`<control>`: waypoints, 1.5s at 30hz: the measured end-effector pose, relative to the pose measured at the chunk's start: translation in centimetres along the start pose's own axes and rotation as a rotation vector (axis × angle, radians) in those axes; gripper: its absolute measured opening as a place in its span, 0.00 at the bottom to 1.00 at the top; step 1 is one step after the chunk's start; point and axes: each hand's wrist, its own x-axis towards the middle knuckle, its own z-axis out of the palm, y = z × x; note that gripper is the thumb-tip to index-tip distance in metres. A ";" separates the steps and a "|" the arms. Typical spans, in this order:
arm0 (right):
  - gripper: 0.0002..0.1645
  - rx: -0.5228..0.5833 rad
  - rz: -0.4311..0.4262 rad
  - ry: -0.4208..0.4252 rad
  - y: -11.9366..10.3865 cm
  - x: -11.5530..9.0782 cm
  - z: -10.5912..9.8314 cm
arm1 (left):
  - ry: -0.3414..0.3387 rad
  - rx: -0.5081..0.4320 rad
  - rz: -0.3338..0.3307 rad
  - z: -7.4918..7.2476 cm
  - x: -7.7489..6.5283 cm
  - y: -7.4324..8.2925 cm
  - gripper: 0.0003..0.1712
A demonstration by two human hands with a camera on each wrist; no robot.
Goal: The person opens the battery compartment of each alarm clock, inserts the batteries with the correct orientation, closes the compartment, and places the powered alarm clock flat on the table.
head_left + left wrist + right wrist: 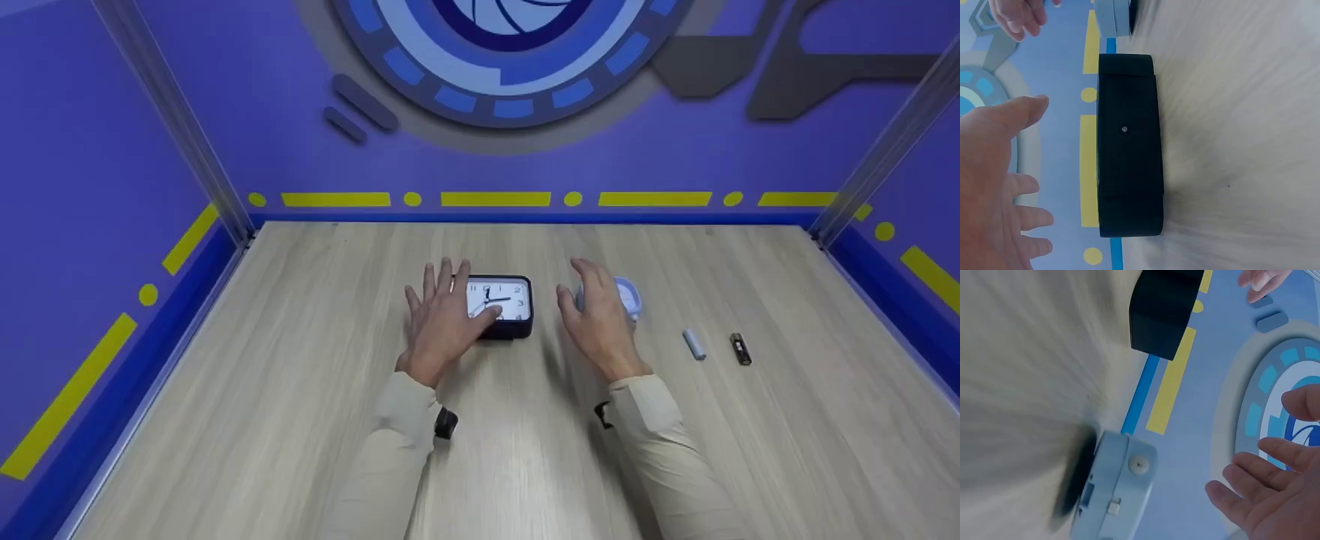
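A black rectangular clock [511, 298] with a white dial lies face up on the table. My left hand [444, 322] is over its left part with fingers spread; the left wrist view shows a gap between the hand [994, 169] and the clock's black side [1129, 146]. Over a small light-blue clock [628, 295] hovers my right hand [600, 322], partly covering it. In the right wrist view that blue clock [1117, 489] shows a round knob and small switches on its side, and the right hand's fingers [1264, 469] are apart from it.
To the right of the blue clock lie a pale blue-grey cylinder [694, 344] and a black battery [740, 349]. The wooden table [300, 420] is bounded by purple-blue panels [525, 169] at the back and both sides.
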 end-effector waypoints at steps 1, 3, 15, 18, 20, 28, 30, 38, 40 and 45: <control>0.29 0.004 -0.004 -0.002 0.0 0.1 0.1 | 0.006 -0.005 -0.001 -0.1 0.0 -0.1 0.53; 0.29 0.017 0.000 -0.018 0.0 0.1 0.4 | 0.019 -0.020 -0.004 -0.2 0.1 -0.1 0.53; 0.22 0.042 -0.033 0.050 0.0 -0.1 1.8 | 0.058 -0.068 -0.039 0.1 -0.2 -1.0 0.49; 0.22 0.039 -0.029 0.059 -0.1 0.3 2.0 | 0.074 -0.077 -0.036 -0.1 0.1 -1.0 0.49; 0.22 0.039 -0.022 0.055 -0.2 0.7 2.2 | 0.085 -0.070 -0.028 -0.3 0.5 -1.0 0.48; 0.21 0.030 -0.021 0.002 -0.8 1.3 3.5 | 0.070 -0.080 -0.030 0.0 0.6 -2.1 0.47; 0.21 0.026 -0.011 -0.019 -1.0 1.5 3.9 | 0.072 -0.076 -0.035 -0.1 0.6 -2.3 0.47; 0.22 -0.006 0.014 -0.068 -1.5 1.7 4.4 | 0.069 -0.073 -0.068 -0.3 0.4 -2.2 0.47; 0.23 -0.003 0.019 -0.080 -1.4 1.5 4.3 | 0.066 -0.077 -0.074 -0.2 0.2 -2.2 0.47; 0.23 -0.005 0.063 -0.105 -0.7 0.6 4.0 | 0.059 -0.073 -0.073 0.1 -0.3 -2.4 0.47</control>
